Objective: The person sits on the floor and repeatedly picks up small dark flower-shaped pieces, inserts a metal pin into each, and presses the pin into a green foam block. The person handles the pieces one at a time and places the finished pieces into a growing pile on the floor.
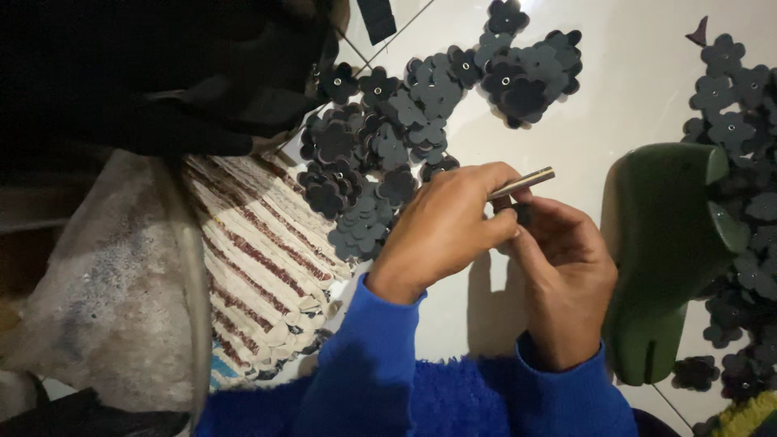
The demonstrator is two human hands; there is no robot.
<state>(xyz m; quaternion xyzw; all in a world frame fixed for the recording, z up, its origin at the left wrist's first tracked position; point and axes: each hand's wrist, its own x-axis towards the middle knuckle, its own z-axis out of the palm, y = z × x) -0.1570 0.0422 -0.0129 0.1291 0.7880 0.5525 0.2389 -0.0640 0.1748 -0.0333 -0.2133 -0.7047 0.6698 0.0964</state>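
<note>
My left hand [443, 231] grips a thin metal rod [524, 182], a punch-like tool, whose tip pokes out to the upper right. My right hand [562, 271] pinches a small dark flower-shaped cut-out [522, 214] against the rod; most of that piece is hidden by my fingers. Both hands meet above a white tiled floor [631, 73]. Both sleeves are bright blue.
A heap of dark flower-shaped cut-outs [388, 137] lies left of my hands, another pile [740, 146] at the right edge. A green shoe-shaped block [664, 251] stands right of my right hand. A striped woven mat [259, 259] and dark cloth [162, 73] lie to the left.
</note>
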